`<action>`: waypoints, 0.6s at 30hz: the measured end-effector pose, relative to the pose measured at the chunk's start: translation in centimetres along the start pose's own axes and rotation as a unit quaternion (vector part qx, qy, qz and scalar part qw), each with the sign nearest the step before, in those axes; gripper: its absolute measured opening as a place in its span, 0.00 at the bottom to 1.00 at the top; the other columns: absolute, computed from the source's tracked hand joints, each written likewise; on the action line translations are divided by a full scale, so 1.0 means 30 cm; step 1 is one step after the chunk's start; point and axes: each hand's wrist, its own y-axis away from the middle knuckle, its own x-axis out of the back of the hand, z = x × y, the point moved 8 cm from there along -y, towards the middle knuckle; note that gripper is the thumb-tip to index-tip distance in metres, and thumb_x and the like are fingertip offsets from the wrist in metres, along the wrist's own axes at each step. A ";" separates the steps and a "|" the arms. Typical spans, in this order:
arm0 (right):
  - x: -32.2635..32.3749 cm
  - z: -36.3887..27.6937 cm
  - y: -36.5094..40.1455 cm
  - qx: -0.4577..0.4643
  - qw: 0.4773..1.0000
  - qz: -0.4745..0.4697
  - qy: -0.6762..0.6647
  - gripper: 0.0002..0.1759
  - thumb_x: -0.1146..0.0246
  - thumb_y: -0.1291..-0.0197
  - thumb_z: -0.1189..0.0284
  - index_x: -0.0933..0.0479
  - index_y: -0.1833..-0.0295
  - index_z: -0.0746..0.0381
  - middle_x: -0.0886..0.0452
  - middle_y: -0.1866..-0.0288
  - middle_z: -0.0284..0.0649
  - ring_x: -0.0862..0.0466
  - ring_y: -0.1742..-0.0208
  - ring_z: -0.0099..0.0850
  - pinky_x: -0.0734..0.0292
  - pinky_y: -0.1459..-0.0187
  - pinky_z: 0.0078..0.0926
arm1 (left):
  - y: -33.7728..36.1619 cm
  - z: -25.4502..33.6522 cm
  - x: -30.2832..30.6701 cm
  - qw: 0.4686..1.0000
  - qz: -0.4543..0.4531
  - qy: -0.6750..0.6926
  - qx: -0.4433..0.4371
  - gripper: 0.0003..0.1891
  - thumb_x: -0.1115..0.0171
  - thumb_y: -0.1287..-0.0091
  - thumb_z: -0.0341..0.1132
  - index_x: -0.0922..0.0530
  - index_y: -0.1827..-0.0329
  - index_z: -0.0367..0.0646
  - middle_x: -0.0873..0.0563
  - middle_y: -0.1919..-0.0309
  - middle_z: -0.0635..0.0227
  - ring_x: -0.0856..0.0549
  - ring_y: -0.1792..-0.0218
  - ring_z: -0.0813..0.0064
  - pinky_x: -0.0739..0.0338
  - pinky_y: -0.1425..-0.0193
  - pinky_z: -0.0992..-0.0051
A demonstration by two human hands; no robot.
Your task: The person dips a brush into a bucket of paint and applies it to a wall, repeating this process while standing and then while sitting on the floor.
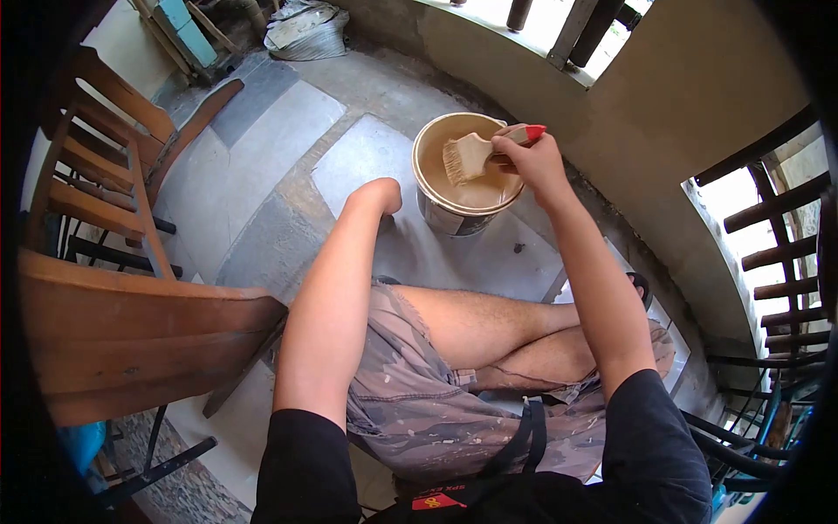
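A wide paintbrush [471, 159] with pale, stained bristles and a red-tipped handle is gripped in my right hand [529, 155], closed around the handle. Its bristles point left, over the mouth of a round bucket [453, 218] that holds cloudy beige liquid. This bucket stands on the tiled floor in front of my crossed legs. My left hand [381, 194] is to the left of the bucket, bent downward at the wrist. Its fingers are hidden beneath it.
A wooden chair [105, 157] lies tipped at the left, near a large brown wooden panel [148, 327]. Plastered walls [698, 74] with barred openings curve around the right side. A crumpled sack [304, 31] rests at the back beside a blue piece [188, 33].
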 end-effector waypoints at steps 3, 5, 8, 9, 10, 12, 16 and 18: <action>-0.035 0.010 -0.048 0.044 0.993 -0.028 0.104 0.11 0.35 0.48 0.71 0.20 0.62 0.67 0.17 0.69 0.40 0.16 0.69 0.25 0.19 0.66 0.21 | 0.016 0.001 0.013 1.000 -0.002 0.011 0.019 0.21 0.49 0.46 0.23 0.19 0.49 0.43 0.17 0.50 0.58 0.18 0.50 0.60 0.24 0.48 0.66; -0.087 -0.036 -0.036 0.093 0.963 -0.046 0.249 0.11 0.34 0.49 0.69 0.19 0.65 0.66 0.17 0.72 0.38 0.17 0.68 0.23 0.22 0.66 0.24 | 0.021 0.001 0.008 0.999 -0.007 0.024 0.026 0.21 0.49 0.46 0.23 0.19 0.49 0.44 0.17 0.50 0.58 0.18 0.50 0.60 0.24 0.48 0.66; -0.201 -0.007 -0.027 0.136 0.889 -0.118 0.422 0.13 0.34 0.50 0.62 0.18 0.62 0.57 0.17 0.68 0.46 0.17 0.64 0.43 0.23 0.60 0.37 | 0.000 -0.013 -0.011 0.999 -0.020 0.021 0.018 0.22 0.50 0.46 0.22 0.19 0.48 0.44 0.17 0.49 0.59 0.18 0.49 0.60 0.24 0.48 0.66; -0.235 0.025 -0.025 0.147 0.869 -0.159 0.445 0.12 0.36 0.48 0.62 0.19 0.61 0.56 0.17 0.67 0.47 0.18 0.63 0.46 0.23 0.59 0.39 | -0.012 -0.021 -0.016 0.999 -0.018 0.018 0.019 0.22 0.50 0.46 0.22 0.19 0.48 0.44 0.17 0.49 0.59 0.18 0.49 0.60 0.24 0.48 0.66; -0.260 0.048 -0.016 0.145 0.838 -0.180 0.494 0.11 0.37 0.48 0.63 0.19 0.62 0.55 0.18 0.68 0.47 0.18 0.63 0.46 0.24 0.59 0.40 | -0.013 -0.016 -0.015 1.000 -0.010 0.020 0.001 0.19 0.50 0.46 0.22 0.19 0.52 0.40 0.17 0.52 0.54 0.18 0.51 0.58 0.24 0.49 0.64; -0.271 0.074 -0.013 0.131 0.817 -0.209 0.521 0.12 0.35 0.49 0.62 0.19 0.62 0.57 0.17 0.67 0.47 0.18 0.63 0.46 0.24 0.59 0.39 | -0.014 -0.017 -0.017 1.000 -0.001 0.021 -0.017 0.16 0.51 0.45 0.22 0.18 0.56 0.36 0.17 0.54 0.49 0.17 0.52 0.56 0.24 0.50 0.61; -0.193 -0.013 0.000 0.103 0.892 -0.162 0.409 0.13 0.34 0.51 0.62 0.19 0.64 0.60 0.17 0.69 0.47 0.17 0.64 0.44 0.23 0.61 0.37 | -0.025 -0.011 -0.022 0.999 0.007 0.015 -0.034 0.16 0.51 0.46 0.22 0.18 0.57 0.35 0.17 0.54 0.48 0.17 0.52 0.55 0.25 0.50 0.60; -0.112 -0.086 0.020 0.153 0.946 -0.056 0.280 0.14 0.33 0.51 0.61 0.19 0.67 0.62 0.18 0.71 0.46 0.18 0.69 0.43 0.23 0.64 0.33 | -0.044 -0.013 -0.032 0.999 0.009 0.017 -0.039 0.16 0.51 0.47 0.22 0.18 0.57 0.35 0.17 0.54 0.48 0.18 0.51 0.54 0.25 0.49 0.60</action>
